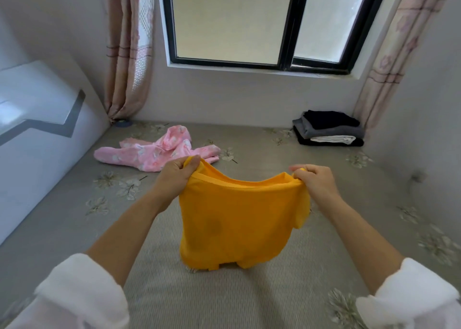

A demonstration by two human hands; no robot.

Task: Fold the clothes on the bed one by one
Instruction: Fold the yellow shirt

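White cuffs (82,291) are showing nearest, pushed up both forearms, below the shirt (237,218). The yellow shirt is hanging in the air over the bed (224,301). Its hem is either just clearing the bed or brushing it; I cannot tell which. The left hand (175,172) is pinching one top corner of the shirt with curled fingers. The right hand (315,181) is pinching the other, thumb over bunched cloth, and the neckline is sagging between them.

The shirt is looking light, soft and limp, draping rather than keeping any shape, and probably not slippery. Gripping it at the shoulders is seeming the right hold, since that is letting it fall straight for laying flat.

The widest stretch of bed is lying beneath the shirt and nearer than it, which is giving room to spread it. Beyond the shirt to the left, a pink garment (149,152) is lying crumpled, near enough to snag a sleeve. Far beyond the shirt to the right, a stack (329,129) of folded clothes is sitting against the wall (224,99). A white panel (37,119) is bounding the bed left of the shirt.
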